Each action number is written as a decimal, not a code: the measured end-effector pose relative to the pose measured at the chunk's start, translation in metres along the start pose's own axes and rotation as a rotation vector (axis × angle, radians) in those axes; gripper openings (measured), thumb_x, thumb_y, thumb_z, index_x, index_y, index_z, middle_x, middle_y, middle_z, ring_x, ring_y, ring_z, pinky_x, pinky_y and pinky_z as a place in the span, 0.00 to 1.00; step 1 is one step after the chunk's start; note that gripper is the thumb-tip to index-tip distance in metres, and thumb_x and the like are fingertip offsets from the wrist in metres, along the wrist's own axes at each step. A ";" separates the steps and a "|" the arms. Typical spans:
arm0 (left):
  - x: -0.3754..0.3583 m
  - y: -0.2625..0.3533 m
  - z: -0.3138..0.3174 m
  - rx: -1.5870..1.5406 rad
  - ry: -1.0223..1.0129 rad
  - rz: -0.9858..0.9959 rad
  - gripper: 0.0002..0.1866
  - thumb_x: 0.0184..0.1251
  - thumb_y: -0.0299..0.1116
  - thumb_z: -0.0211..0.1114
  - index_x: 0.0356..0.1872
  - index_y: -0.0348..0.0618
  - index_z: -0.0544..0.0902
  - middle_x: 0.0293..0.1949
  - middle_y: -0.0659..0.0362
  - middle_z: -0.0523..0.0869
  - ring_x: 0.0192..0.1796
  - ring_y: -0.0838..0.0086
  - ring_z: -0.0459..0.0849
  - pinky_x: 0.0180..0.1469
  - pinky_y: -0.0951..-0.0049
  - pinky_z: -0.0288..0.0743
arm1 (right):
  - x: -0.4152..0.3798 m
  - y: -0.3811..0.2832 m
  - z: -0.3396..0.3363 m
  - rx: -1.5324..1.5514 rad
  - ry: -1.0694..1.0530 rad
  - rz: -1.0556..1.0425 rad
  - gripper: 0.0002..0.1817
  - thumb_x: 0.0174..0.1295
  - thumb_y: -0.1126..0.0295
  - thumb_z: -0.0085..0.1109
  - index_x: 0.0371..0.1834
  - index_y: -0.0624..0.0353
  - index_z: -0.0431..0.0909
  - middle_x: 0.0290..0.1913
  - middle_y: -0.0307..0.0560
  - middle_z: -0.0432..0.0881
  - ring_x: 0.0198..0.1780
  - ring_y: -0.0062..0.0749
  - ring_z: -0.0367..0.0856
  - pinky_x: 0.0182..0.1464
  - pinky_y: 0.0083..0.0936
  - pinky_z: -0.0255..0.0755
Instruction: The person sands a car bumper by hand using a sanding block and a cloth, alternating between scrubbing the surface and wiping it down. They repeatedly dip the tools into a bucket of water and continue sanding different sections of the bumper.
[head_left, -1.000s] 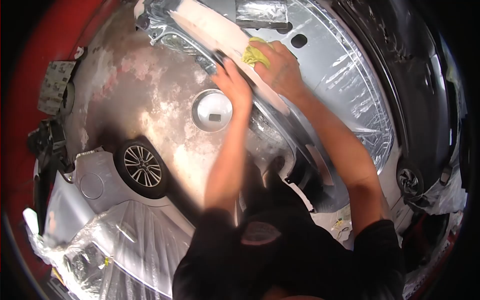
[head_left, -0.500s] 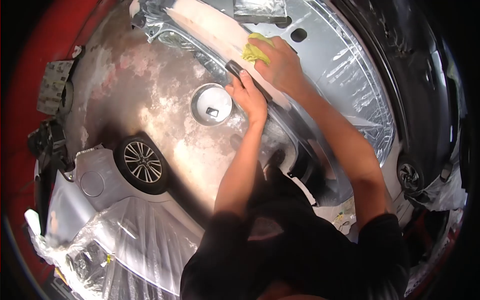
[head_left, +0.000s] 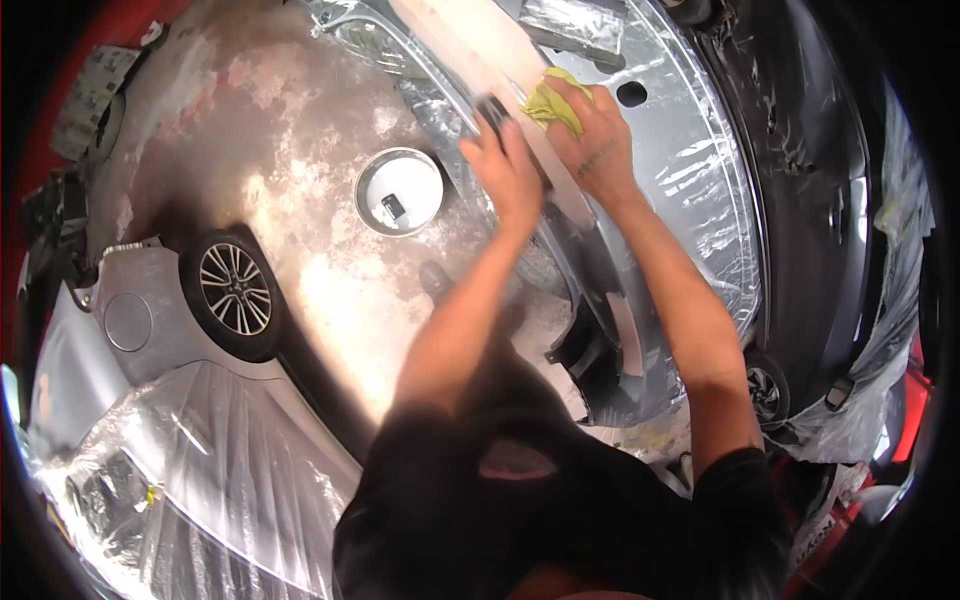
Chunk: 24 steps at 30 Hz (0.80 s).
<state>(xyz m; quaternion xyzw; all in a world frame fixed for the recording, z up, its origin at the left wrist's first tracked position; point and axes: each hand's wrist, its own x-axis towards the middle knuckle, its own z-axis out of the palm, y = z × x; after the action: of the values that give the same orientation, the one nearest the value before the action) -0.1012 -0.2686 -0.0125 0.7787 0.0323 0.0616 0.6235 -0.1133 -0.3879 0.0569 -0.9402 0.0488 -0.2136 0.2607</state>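
A long, curved car body panel (head_left: 460, 38) with a pale pinkish coat on its surface runs down the middle of the view. My left hand (head_left: 512, 178) is closed around a dark sanding block (head_left: 492, 112) lying against the panel's near side; the hand partly hides it. On the panel's other side, my right hand (head_left: 598, 145) grips a crumpled yellow-green cloth (head_left: 555, 102) and presses it to the pale surface. Both hands are close together, side by side.
A round bucket (head_left: 360, 190) of whitish liquid with a small dark object in it stands on the blotchy floor. Plastic film (head_left: 690, 190) covers the area beyond the panel. A silver car (head_left: 160, 300) is at left, a dark car (head_left: 810, 220) at right.
The view has shifted, so the bucket and silver car appear further left. Both hands still hold the block and the cloth; the left hand has turned, its back now more visible and blurred.
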 end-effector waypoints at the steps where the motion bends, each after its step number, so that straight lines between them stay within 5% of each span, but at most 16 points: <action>1: 0.057 -0.014 0.003 0.011 0.024 0.025 0.32 0.86 0.46 0.57 0.79 0.31 0.73 0.59 0.27 0.75 0.61 0.37 0.77 0.68 0.48 0.69 | 0.001 -0.001 0.000 -0.018 0.014 -0.020 0.29 0.61 0.67 0.65 0.69 0.43 0.85 0.49 0.54 0.83 0.50 0.53 0.85 0.54 0.45 0.82; 2: 0.113 -0.031 0.007 0.028 0.041 0.044 0.32 0.86 0.47 0.56 0.79 0.32 0.73 0.58 0.26 0.76 0.61 0.37 0.77 0.67 0.46 0.70 | -0.002 -0.002 0.000 -0.034 0.023 -0.031 0.29 0.62 0.69 0.63 0.70 0.44 0.84 0.50 0.54 0.84 0.49 0.53 0.86 0.54 0.43 0.81; 4: 0.184 -0.031 0.006 -0.108 0.004 -0.002 0.24 0.86 0.47 0.56 0.62 0.35 0.83 0.58 0.27 0.77 0.57 0.42 0.77 0.65 0.49 0.68 | -0.005 0.002 -0.001 -0.028 -0.005 -0.006 0.29 0.62 0.69 0.63 0.70 0.44 0.84 0.51 0.54 0.84 0.49 0.53 0.86 0.54 0.43 0.81; 7: 0.113 -0.022 0.004 0.011 0.063 0.064 0.25 0.86 0.46 0.56 0.69 0.36 0.81 0.58 0.29 0.78 0.58 0.42 0.77 0.68 0.50 0.68 | 0.004 -0.001 -0.001 -0.024 -0.002 -0.004 0.29 0.62 0.68 0.63 0.69 0.44 0.84 0.51 0.55 0.84 0.50 0.54 0.86 0.55 0.43 0.81; 9: 0.026 -0.024 0.006 0.067 0.061 0.114 0.34 0.86 0.47 0.56 0.82 0.33 0.70 0.59 0.29 0.75 0.62 0.38 0.76 0.69 0.49 0.69 | 0.002 -0.005 -0.002 -0.043 0.009 -0.011 0.29 0.62 0.68 0.63 0.69 0.44 0.84 0.52 0.55 0.84 0.50 0.54 0.86 0.55 0.44 0.81; 11: -0.032 -0.005 -0.002 -0.075 -0.050 -0.070 0.35 0.85 0.46 0.57 0.83 0.35 0.68 0.63 0.30 0.73 0.62 0.41 0.75 0.68 0.50 0.69 | 0.001 -0.007 -0.002 -0.083 0.015 -0.016 0.29 0.61 0.68 0.63 0.70 0.44 0.84 0.52 0.55 0.84 0.52 0.55 0.86 0.56 0.44 0.81; 14: 0.054 -0.015 0.002 0.014 0.067 0.057 0.33 0.85 0.46 0.57 0.81 0.35 0.71 0.58 0.28 0.78 0.59 0.38 0.76 0.67 0.48 0.69 | 0.002 -0.006 0.001 -0.073 -0.009 0.005 0.30 0.60 0.66 0.68 0.69 0.40 0.85 0.51 0.53 0.82 0.54 0.54 0.85 0.58 0.46 0.81; 16: 0.164 -0.020 -0.005 0.026 0.040 0.234 0.31 0.83 0.46 0.57 0.77 0.35 0.76 0.48 0.28 0.84 0.55 0.36 0.77 0.65 0.47 0.71 | -0.003 -0.005 0.004 -0.066 -0.025 0.027 0.30 0.60 0.66 0.67 0.69 0.40 0.85 0.52 0.53 0.82 0.54 0.54 0.85 0.58 0.46 0.81; 17: 0.201 -0.027 0.005 0.005 0.085 0.167 0.29 0.83 0.46 0.56 0.73 0.36 0.78 0.38 0.30 0.86 0.52 0.33 0.77 0.61 0.44 0.71 | -0.003 -0.003 0.003 -0.052 -0.025 0.031 0.30 0.60 0.65 0.67 0.69 0.40 0.85 0.51 0.54 0.82 0.54 0.54 0.85 0.58 0.46 0.81; 19: 0.185 -0.024 0.007 0.089 0.051 0.061 0.30 0.83 0.47 0.57 0.76 0.39 0.76 0.45 0.30 0.84 0.53 0.36 0.78 0.60 0.46 0.72 | 0.006 -0.005 0.000 -0.034 -0.021 0.015 0.30 0.60 0.65 0.66 0.69 0.40 0.85 0.51 0.54 0.82 0.54 0.54 0.85 0.58 0.46 0.81; 22: 0.031 -0.007 0.003 0.023 0.068 0.069 0.33 0.84 0.48 0.58 0.80 0.37 0.72 0.53 0.32 0.76 0.54 0.42 0.79 0.61 0.50 0.72 | 0.003 -0.013 -0.002 -0.052 -0.033 0.027 0.29 0.61 0.68 0.63 0.69 0.47 0.85 0.52 0.57 0.84 0.53 0.55 0.86 0.60 0.42 0.80; 24: 0.003 -0.002 0.007 -0.011 0.061 0.075 0.34 0.85 0.48 0.58 0.81 0.35 0.71 0.55 0.33 0.74 0.54 0.43 0.79 0.61 0.52 0.72 | 0.007 -0.013 -0.003 -0.042 -0.036 0.038 0.28 0.62 0.68 0.63 0.69 0.47 0.86 0.51 0.57 0.83 0.53 0.54 0.86 0.60 0.42 0.80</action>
<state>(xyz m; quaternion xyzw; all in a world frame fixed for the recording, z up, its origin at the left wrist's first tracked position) -0.0975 -0.2745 -0.0158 0.7735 0.0218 0.1090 0.6239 -0.1085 -0.3799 0.0688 -0.9481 0.0663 -0.1904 0.2457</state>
